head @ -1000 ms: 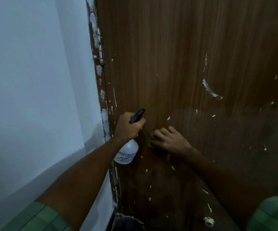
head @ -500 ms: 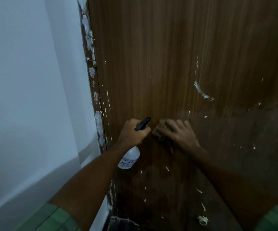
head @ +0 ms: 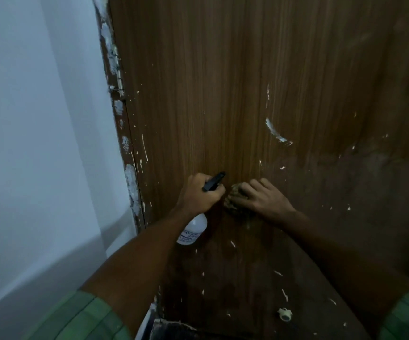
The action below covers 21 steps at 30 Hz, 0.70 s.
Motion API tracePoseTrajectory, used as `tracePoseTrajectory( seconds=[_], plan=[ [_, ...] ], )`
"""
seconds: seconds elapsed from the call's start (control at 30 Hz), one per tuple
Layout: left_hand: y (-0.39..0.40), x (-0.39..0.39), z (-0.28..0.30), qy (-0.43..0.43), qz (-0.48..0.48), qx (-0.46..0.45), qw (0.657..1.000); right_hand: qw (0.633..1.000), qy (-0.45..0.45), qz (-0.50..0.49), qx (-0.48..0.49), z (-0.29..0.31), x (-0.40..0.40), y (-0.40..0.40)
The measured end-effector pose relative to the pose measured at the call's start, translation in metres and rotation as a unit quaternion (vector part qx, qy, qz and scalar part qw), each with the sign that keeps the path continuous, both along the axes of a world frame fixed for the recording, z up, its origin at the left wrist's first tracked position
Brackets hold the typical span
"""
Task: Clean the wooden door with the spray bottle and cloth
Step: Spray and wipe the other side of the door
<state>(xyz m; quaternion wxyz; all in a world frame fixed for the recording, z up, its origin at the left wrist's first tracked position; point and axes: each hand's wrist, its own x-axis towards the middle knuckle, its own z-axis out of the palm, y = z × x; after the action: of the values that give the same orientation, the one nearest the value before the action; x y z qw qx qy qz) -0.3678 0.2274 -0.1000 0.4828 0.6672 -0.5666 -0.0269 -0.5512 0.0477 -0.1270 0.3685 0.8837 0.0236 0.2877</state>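
Wiping: right hand (head: 263, 198) presses cloth (head: 233, 200) flat-fingered against wooden door (head: 223, 94), just beside left hand (head: 199, 195), whose grip curls round spray bottle (head: 193, 229), nozzle doorward, presumably ready for respraying.

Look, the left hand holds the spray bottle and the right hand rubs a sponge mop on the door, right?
Almost. The head view shows the right hand pressing a crumpled cloth, not a sponge mop, on the door. The left hand does hold the spray bottle.
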Motion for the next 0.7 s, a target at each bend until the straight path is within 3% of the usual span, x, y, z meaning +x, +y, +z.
tracePoseTrajectory(
  seconds=[0.07, 0.13, 0.2, 0.27, 0.37, 0.4, 0.47, 0.53, 0.57, 0.63, 0.7],
  plan=[
    [-0.004, -0.006, 0.007, 0.004, -0.002, -0.010, 1.000, 0.997, -0.071, -0.010, 0.029, 0.027, -0.004, -0.004],
    [-0.008, -0.011, 0.015, -0.002, 0.002, -0.020, 1.000, 0.966, -0.229, -0.026, 0.119, 0.058, -0.004, -0.003],
    [-0.014, -0.012, 0.021, 0.002, 0.013, -0.026, 1.000, 0.937, -0.301, -0.031, 0.174, 0.061, 0.000, 0.004],
    [-0.020, -0.015, 0.025, 0.013, 0.020, -0.027, 0.999, 0.950, -0.257, -0.018, 0.175, 0.032, 0.004, 0.005],
    [-0.025, -0.022, 0.029, 0.028, 0.013, -0.025, 0.999, 0.996, -0.058, -0.021, 0.061, -0.016, -0.012, -0.006],
    [-0.025, -0.024, 0.029, 0.022, 0.009, -0.022, 0.999, 0.998, -0.044, -0.019, 0.042, -0.012, -0.017, -0.011],
    [-0.028, -0.026, 0.033, 0.009, 0.006, -0.016, 1.000, 0.983, -0.157, -0.014, 0.096, 0.017, -0.020, -0.010],
    [-0.030, -0.027, 0.036, -0.004, 0.013, -0.013, 1.000, 0.938, -0.308, -0.023, 0.158, 0.057, -0.018, -0.005],
    [-0.031, -0.027, 0.038, -0.010, 0.020, -0.013, 1.000, 0.924, -0.343, -0.033, 0.167, 0.067, -0.016, -0.003],
    [-0.033, -0.029, 0.039, -0.009, 0.020, -0.017, 1.000, 0.923, -0.339, -0.035, 0.180, 0.052, -0.014, -0.003],
    [-0.036, -0.034, 0.039, -0.005, 0.005, -0.021, 1.000, 0.946, -0.267, -0.022, 0.183, 0.005, -0.022, -0.005]
  ],
)
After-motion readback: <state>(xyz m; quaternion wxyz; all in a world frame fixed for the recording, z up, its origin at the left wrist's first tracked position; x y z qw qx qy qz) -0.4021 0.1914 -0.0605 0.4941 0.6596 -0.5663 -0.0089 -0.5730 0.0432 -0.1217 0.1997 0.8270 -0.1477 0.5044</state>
